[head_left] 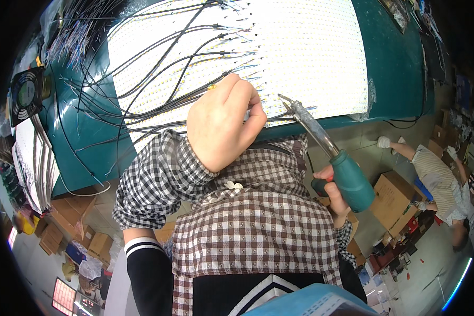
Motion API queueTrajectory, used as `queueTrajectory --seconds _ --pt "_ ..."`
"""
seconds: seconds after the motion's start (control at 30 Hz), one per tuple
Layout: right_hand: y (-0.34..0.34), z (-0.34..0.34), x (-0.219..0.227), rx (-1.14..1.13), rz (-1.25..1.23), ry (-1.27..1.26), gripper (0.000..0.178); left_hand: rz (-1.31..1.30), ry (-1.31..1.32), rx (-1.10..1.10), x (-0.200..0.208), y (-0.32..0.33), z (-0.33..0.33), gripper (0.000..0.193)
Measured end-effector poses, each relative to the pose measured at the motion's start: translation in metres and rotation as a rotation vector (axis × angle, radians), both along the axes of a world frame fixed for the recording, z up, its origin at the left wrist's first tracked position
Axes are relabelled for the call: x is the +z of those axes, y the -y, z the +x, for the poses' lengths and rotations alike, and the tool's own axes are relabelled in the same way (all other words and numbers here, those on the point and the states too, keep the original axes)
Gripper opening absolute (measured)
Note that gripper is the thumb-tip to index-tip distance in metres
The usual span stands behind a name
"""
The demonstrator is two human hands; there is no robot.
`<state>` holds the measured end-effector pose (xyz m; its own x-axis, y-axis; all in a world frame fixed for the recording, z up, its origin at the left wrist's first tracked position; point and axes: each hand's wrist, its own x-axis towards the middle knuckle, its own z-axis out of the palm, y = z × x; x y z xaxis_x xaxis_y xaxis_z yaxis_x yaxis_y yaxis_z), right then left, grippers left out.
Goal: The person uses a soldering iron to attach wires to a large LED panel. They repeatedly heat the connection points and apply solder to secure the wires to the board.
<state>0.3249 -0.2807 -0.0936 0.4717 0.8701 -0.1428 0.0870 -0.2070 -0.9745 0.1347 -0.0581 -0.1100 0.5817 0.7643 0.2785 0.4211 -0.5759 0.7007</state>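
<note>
The right hand (338, 199) is gripping the iron (354, 181), whose long axis is slanting up-left, its tip pointing over the board (316, 52) just right of the left hand (224, 124), whose fingers are resting curled, holding what I cannot tell; cables (222, 53) are lying beyond

legible lettering: none. surfaces noted — white board (316, 58), under and ahead of the left hand (224, 124): any print among its tiny dots too small to read. soldering iron (353, 181), in the right hand (338, 200): any wording on the handle cannot be made out. round fan (24, 95), well left of the left hand, and cardboard box (397, 197), right of the right hand — likewise unreadable.
</note>
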Motion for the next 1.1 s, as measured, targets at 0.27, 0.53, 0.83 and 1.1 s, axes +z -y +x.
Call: queueTrajectory --seconds 0.27,0.53,0.83,1.1 --pt "0.003 0.023 0.007 -0.116 0.134 0.007 0.049 0.266 -0.051 -0.083 0.025 0.015 0.001 0.025" --pt "0.008 0.026 -0.002 -0.165 0.206 -0.064 0.054 0.099 -0.056 -0.412 0.014 0.007 0.036 0.023" --pt "0.005 0.026 -0.010 -0.133 0.173 -0.102 0.059 -0.069 -0.056 -0.096 0.031 0.001 -0.009 0.017" --pt "-0.001 0.022 -0.008 -0.125 0.234 -0.170 0.047 0.128 -0.056 -0.255 0.002 0.017 -0.012 0.018"
